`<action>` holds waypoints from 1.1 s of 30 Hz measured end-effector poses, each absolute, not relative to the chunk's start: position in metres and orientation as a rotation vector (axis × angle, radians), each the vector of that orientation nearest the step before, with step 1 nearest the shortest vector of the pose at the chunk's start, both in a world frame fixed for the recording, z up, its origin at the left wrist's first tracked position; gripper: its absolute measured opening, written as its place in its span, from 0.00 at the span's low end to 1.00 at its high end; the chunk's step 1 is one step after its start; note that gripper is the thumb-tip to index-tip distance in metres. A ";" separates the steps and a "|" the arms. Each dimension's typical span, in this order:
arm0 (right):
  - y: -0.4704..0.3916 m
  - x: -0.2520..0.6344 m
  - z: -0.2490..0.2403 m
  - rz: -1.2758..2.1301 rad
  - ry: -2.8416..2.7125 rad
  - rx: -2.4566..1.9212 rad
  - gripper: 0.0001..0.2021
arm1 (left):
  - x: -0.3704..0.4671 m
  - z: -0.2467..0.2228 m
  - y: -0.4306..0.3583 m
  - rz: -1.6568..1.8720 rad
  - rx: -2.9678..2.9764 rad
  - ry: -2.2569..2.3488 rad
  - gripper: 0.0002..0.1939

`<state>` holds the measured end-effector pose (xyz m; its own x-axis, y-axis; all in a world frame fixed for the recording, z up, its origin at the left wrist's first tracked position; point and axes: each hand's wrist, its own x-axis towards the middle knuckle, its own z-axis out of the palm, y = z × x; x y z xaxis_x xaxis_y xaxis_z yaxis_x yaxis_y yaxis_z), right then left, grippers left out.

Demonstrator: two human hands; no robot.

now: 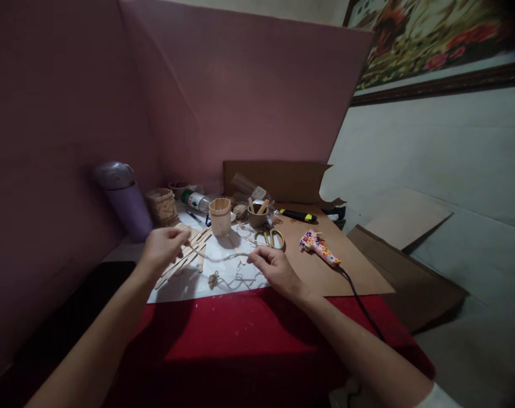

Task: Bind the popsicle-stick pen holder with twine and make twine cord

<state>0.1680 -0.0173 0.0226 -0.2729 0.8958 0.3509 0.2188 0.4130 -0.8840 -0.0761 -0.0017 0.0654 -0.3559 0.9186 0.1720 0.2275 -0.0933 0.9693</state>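
Twine (217, 260) held in mid-air above a table, sagging slightly between two bare hands. At one side, left hand (161, 250) with thumb and fingertips pinched together on the strand; at the other, right hand (277, 272) with thumb and forefinger closed on it too. Just below, on white paper (172, 293), a small brown clump (213, 279) beside loose, curling lengths of cord. Under and beside the left hand, a fanned heap of flat wooden sticks (183, 265). Beyond the strand, an upright pale wooden cup (220, 218) with a scalloped rim. To its right, a brown pot (258, 217) with sticks poking out, and gold-handled scissors (278, 239) nearer the right hand. Farther right, on brown cardboard (354, 275), a black-and-yellow utility knife (298, 216) and a flower-patterned glue gun (320, 248) trailing a black cable. At back left, a tilted clear bottle (196, 200) and a tall purple flask (130, 211). Along the near edge, red cloth (240, 334). Behind everything, a pinkish panel (249, 90); upper right, a framed floral picture (444, 48).
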 end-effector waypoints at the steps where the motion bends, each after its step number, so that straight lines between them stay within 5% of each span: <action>1: -0.016 0.167 0.023 0.866 -1.812 -0.969 0.13 | -0.069 0.065 -0.005 1.494 1.426 1.705 0.05; 4: -0.014 0.159 0.026 0.757 -1.993 -0.956 0.12 | -0.038 0.067 -0.020 1.592 1.751 1.607 0.03; 7: -0.014 0.152 0.026 0.650 -2.007 -0.959 0.11 | -0.007 0.063 -0.030 1.097 1.778 1.233 0.06; 11: -0.014 0.152 0.019 0.569 -1.966 -1.018 0.12 | 0.005 0.050 -0.024 0.926 1.836 1.187 0.07; 17: 0.003 0.167 0.023 0.441 -2.021 -1.112 0.14 | -0.003 0.038 0.000 0.904 1.625 1.272 0.07; 22: 0.040 0.187 0.033 0.152 -2.028 -1.671 0.15 | -0.014 0.035 0.007 0.916 1.417 1.206 0.14; 25: 0.059 0.189 0.036 0.162 -2.059 -1.840 0.09 | -0.022 0.033 0.008 0.963 1.347 1.199 0.15; 33: 0.086 0.169 0.051 0.311 -2.131 -2.105 0.20 | -0.026 0.037 0.004 1.031 1.282 1.132 0.17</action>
<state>0.1686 0.0857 0.0508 -0.0183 0.9985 -0.0518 0.9716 0.0055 -0.2365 -0.0260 0.0036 0.0368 0.1691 0.9844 -0.0476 0.0446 0.0406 0.9982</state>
